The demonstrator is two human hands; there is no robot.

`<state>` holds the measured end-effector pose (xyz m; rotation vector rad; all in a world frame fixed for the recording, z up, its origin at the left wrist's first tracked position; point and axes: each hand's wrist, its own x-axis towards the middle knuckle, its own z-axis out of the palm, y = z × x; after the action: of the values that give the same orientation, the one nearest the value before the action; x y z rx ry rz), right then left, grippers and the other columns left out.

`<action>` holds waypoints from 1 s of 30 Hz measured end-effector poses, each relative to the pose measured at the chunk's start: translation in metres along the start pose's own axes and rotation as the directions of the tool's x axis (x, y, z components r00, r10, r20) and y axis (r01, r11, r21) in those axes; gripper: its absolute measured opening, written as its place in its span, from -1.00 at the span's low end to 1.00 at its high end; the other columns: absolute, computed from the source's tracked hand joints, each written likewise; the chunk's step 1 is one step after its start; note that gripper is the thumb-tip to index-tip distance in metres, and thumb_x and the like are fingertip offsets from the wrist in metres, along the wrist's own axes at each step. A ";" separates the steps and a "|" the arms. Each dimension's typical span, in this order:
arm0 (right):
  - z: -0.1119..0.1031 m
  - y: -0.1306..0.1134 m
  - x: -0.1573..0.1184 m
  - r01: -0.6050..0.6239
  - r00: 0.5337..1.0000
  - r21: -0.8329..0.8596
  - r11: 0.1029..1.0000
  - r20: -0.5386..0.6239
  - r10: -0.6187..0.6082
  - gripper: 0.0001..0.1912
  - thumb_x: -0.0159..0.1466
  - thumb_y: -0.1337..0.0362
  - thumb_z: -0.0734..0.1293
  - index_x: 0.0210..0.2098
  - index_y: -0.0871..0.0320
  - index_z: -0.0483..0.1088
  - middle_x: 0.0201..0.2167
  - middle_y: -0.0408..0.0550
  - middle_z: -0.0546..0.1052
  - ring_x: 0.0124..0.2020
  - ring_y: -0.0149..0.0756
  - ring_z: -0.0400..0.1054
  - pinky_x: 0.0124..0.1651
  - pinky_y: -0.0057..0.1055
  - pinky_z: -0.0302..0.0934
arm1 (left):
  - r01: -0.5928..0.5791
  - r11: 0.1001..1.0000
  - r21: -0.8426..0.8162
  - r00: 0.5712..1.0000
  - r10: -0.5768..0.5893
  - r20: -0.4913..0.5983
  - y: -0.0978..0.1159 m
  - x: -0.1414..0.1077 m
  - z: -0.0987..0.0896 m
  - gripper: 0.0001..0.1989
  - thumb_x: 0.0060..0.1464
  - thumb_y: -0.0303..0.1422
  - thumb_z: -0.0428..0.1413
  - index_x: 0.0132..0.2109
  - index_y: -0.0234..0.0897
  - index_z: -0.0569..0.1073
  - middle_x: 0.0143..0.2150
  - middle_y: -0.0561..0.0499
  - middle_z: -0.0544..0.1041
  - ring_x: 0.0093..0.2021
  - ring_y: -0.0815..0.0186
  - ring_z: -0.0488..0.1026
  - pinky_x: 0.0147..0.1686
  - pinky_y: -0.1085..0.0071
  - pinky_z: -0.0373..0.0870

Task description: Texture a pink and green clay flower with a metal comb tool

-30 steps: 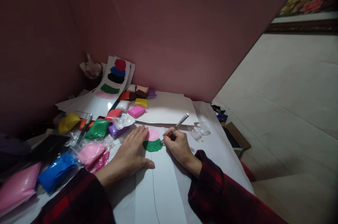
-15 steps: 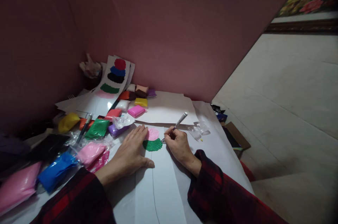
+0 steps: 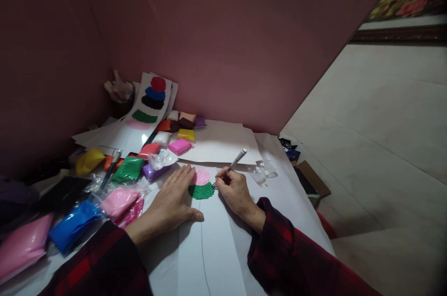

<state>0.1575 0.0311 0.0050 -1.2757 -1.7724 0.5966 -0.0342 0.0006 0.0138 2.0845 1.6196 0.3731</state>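
Observation:
My left hand (image 3: pixel 171 200) lies flat on a white sheet of paper (image 3: pixel 218 249), fingers stretched out and thumb spread. Its fingertips are beside a round pink clay patch (image 3: pixel 201 177). Just below the pink one is a green clay patch (image 3: pixel 201 191) with ridged lines across it. Pinched in my right hand (image 3: pixel 235 189) is a fork (image 3: pixel 238 158) with a striped handle that slants up to the right. The fork's tines touch or nearly touch the right edge of the green patch. A thin drawn line runs down the paper from the green patch.
Packs of coloured clay crowd the left, among them a green pack (image 3: pixel 128 169), a blue pack (image 3: pixel 75 226) and a pink pack (image 3: pixel 26 247). A sheet with coloured patches (image 3: pixel 148 117) leans at the back left. Crumpled clear wrappers (image 3: pixel 261 172) lie right of the fork.
The fork and my right hand have shifted very slightly left, the tines now closer against the green patch's edge. My left hand stays in place.

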 end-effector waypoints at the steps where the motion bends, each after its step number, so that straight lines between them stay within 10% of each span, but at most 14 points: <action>1: 0.000 0.000 0.000 0.001 1.000 -0.010 1.000 -0.009 -0.001 -0.86 0.13 0.36 0.21 -0.54 0.15 0.33 -0.62 -0.15 0.41 -0.58 -0.37 0.25 -0.45 -0.46 0.15 | -0.002 1.000 0.000 1.000 0.002 -0.004 0.000 0.000 0.000 0.04 -0.24 -0.15 0.34 0.35 -0.28 0.08 0.45 -0.29 -0.03 0.43 -0.11 -0.19 0.35 -0.05 -0.13; 30: 0.003 -0.001 -0.009 -0.011 0.998 0.150 0.989 0.067 0.001 -0.86 0.15 0.39 0.27 -0.50 0.19 0.44 -0.55 -0.13 0.48 -0.53 -0.38 0.34 -0.42 -0.49 0.25 | 0.011 1.000 0.013 1.000 -0.011 0.014 0.005 0.000 -0.004 0.08 -0.24 -0.18 0.35 0.37 -0.43 0.07 0.44 -0.36 -0.07 0.43 -0.12 -0.20 0.36 -0.04 -0.12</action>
<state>0.1552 0.0227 0.0008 -1.1701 -1.7429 0.7701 -0.0322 0.0003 0.0193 2.0828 1.6291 0.3447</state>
